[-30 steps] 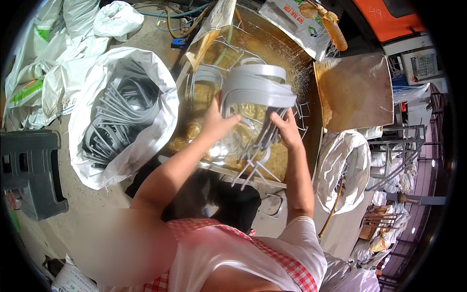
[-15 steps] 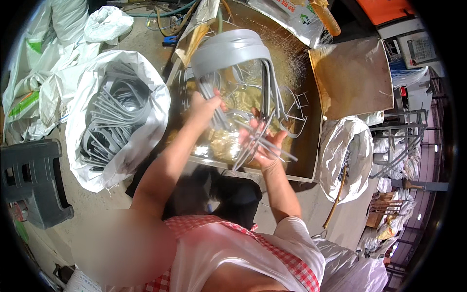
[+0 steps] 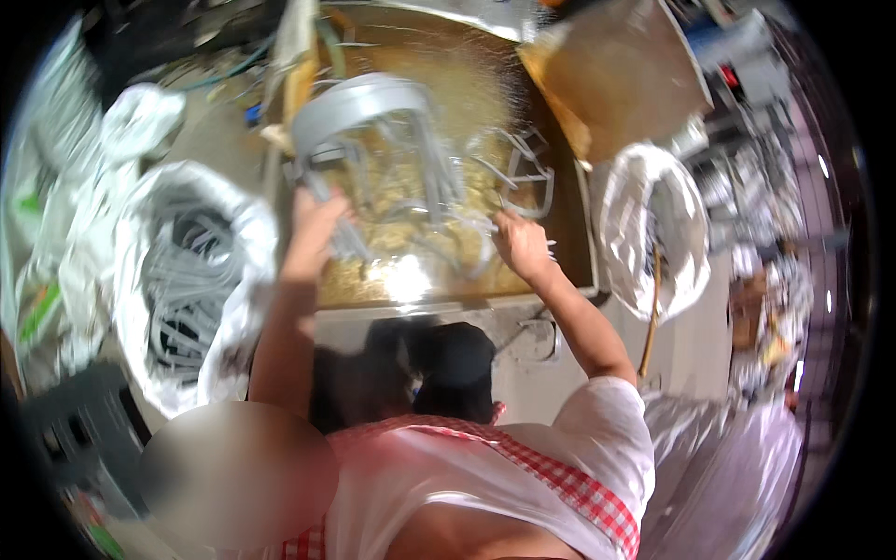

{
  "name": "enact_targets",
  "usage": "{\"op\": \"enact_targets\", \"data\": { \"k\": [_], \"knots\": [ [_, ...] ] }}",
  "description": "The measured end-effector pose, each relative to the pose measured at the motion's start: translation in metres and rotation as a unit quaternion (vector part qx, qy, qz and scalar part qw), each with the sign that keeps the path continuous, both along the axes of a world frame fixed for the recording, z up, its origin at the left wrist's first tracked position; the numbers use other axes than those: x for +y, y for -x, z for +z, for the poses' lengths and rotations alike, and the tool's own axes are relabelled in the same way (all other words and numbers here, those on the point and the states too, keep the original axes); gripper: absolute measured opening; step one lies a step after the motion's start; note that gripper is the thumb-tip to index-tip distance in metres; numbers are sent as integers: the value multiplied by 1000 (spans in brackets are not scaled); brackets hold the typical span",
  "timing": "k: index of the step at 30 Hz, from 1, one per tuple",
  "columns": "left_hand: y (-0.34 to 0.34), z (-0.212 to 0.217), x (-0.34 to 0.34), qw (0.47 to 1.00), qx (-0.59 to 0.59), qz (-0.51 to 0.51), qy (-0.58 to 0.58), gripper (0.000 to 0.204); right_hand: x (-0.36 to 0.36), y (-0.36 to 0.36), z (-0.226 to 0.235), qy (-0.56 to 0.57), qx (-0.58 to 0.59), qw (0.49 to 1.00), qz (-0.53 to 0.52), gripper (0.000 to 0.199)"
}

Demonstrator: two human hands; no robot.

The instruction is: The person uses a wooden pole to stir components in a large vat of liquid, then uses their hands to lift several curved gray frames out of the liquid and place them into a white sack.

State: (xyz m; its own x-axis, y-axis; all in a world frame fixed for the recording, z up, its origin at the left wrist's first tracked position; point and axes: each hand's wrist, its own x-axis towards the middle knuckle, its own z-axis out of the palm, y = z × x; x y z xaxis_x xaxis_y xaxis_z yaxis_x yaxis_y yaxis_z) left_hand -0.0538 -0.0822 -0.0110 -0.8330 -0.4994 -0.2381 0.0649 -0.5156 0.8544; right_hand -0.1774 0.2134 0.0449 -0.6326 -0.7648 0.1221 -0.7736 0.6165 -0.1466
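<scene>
Grey strips [image 3: 371, 93] blur, clamped in left fingers [image 3: 338, 205]; whether right fingers [image 3: 510, 226] grip, I cannot tell.

I am reading no words, numbers or signs anywhere through the head camera. On the white bags [image 3: 93, 201] at far left, green patches [image 3: 39, 313] are showing, but blur is keeping me from telling whether they are carrying lettering. At the top edge, a silver sheet [image 3: 493, 15] is showing only in part, and I am making out no legible print on it.
</scene>
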Motion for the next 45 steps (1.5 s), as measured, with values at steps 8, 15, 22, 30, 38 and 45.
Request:
{"op": "enact_targets", "data": {
  "k": [8,15,22,30,38,45],
  "knots": [
    [-2,11,15,991,7,-5,-132,32,137,71,110,219,413,877,-105,22],
    [7,32,57,952,-94,103,274,63,225,116,91,313,-75,912,-254,77],
    [-42,58,63,913,135,85,375,89,-54,-33,17,423,-543,722,-71,50],
    [-134,106,3,882,59,188,429,74,-150,-81,30,368,-267,889,58,27],
    [-269,71,-62,966,-55,252,-16,42,-289,-131,53,294,-269,907,134,49],
    [-263,58,-90,982,-96,100,-131,15,-346,-119,30,138,-260,949,111,38]
  ]
}}
